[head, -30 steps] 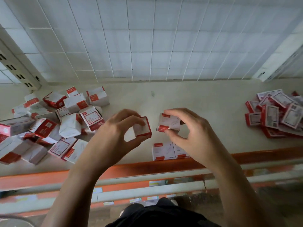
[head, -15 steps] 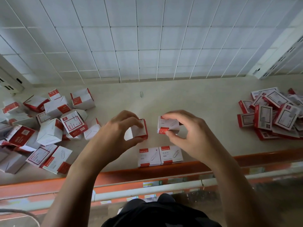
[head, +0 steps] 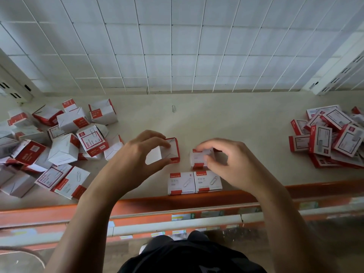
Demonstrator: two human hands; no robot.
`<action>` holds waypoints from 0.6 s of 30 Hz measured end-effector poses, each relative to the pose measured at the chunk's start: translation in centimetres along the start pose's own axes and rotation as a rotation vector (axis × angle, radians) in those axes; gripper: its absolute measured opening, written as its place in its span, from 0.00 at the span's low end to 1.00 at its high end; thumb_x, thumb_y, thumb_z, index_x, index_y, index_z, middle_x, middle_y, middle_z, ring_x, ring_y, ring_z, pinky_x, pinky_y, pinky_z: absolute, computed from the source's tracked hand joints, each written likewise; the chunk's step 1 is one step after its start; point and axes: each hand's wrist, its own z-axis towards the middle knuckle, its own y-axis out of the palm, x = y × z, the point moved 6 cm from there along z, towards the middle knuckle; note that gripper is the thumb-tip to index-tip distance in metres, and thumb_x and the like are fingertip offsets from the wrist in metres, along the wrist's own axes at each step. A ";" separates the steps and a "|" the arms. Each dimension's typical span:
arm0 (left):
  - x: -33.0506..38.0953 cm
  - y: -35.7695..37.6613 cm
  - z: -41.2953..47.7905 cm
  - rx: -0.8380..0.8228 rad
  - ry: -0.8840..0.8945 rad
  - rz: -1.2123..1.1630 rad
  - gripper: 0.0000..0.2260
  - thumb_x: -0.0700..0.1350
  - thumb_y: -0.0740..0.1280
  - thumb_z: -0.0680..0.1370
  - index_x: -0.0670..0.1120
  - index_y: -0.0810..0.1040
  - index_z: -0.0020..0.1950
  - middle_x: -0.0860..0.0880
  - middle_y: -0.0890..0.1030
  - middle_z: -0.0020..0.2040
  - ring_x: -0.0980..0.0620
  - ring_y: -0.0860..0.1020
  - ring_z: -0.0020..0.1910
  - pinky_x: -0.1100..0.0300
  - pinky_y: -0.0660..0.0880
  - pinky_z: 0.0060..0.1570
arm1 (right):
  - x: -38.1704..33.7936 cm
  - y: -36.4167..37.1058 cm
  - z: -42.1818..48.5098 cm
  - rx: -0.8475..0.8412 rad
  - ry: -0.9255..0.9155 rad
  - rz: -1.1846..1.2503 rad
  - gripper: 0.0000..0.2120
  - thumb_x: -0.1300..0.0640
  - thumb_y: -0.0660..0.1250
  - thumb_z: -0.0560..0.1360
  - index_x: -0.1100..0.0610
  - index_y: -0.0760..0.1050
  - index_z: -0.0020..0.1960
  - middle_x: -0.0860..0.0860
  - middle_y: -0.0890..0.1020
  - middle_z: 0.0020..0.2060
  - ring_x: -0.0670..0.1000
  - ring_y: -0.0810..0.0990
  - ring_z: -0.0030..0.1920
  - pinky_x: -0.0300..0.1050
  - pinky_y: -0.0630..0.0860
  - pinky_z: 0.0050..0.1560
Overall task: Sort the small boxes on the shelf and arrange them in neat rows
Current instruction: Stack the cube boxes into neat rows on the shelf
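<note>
The pale shelf (head: 246,134) runs the full width, backed by a white wire grid (head: 177,46) and edged at the front by an orange rail (head: 59,209). A big jumbled heap of red-and-white boxes (head: 65,142) covers its left end; a smaller heap of flatter boxes (head: 331,134) lies at the right end. Between them, the left hand (head: 136,164) pinches a tilted box (head: 172,149) between thumb and curled fingers. Just beside it, the right hand (head: 232,166) grips a second box (head: 199,157) at its fingertips, directly behind a neat pair of boxes (head: 182,183) touching side by side against the rail. A loose paper clip (head: 173,108) lies near the grid.
</note>
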 end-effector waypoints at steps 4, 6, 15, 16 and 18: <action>-0.1 0.1 -0.1 -0.003 -0.005 0.013 0.19 0.59 0.67 0.72 0.53 0.79 0.59 0.55 0.76 0.62 0.60 0.72 0.48 0.65 0.73 0.47 | -0.3 -0.1 -0.7 -0.067 0.022 -0.009 0.12 0.56 0.65 0.79 0.47 0.79 0.61 0.38 0.81 0.57 0.36 0.76 0.59 0.27 0.74 0.53; -0.1 0.3 0.0 0.000 -0.007 0.012 0.18 0.57 0.69 0.72 0.53 0.79 0.59 0.54 0.77 0.62 0.60 0.72 0.47 0.68 0.71 0.46 | -0.3 -0.1 -0.8 -0.058 0.019 -0.022 0.13 0.56 0.65 0.79 0.47 0.78 0.62 0.39 0.81 0.58 0.36 0.75 0.60 0.25 0.72 0.54; 3.6 -2.0 -0.4 0.189 0.080 -0.015 0.21 0.55 0.72 0.71 0.48 0.77 0.61 0.53 0.79 0.56 0.58 0.76 0.50 0.64 0.76 0.47 | -3.3 -1.1 0.0 0.175 -0.099 0.038 0.12 0.53 0.67 0.78 0.54 0.79 0.60 0.42 0.82 0.55 0.37 0.76 0.58 0.26 0.69 0.59; 4.3 -2.1 -0.4 0.201 0.099 -0.008 0.22 0.55 0.73 0.71 0.47 0.77 0.61 0.53 0.79 0.56 0.58 0.76 0.50 0.64 0.75 0.47 | -3.6 -0.8 0.2 0.171 -0.095 0.058 0.12 0.51 0.67 0.77 0.54 0.79 0.59 0.42 0.82 0.54 0.36 0.77 0.57 0.26 0.70 0.58; 5.2 -2.2 -0.5 0.235 0.111 0.005 0.22 0.54 0.74 0.71 0.47 0.76 0.61 0.55 0.78 0.53 0.59 0.74 0.48 0.69 0.72 0.46 | -3.9 -0.4 0.3 0.170 -0.073 0.110 0.13 0.49 0.68 0.76 0.54 0.78 0.58 0.42 0.83 0.52 0.37 0.78 0.55 0.30 0.73 0.58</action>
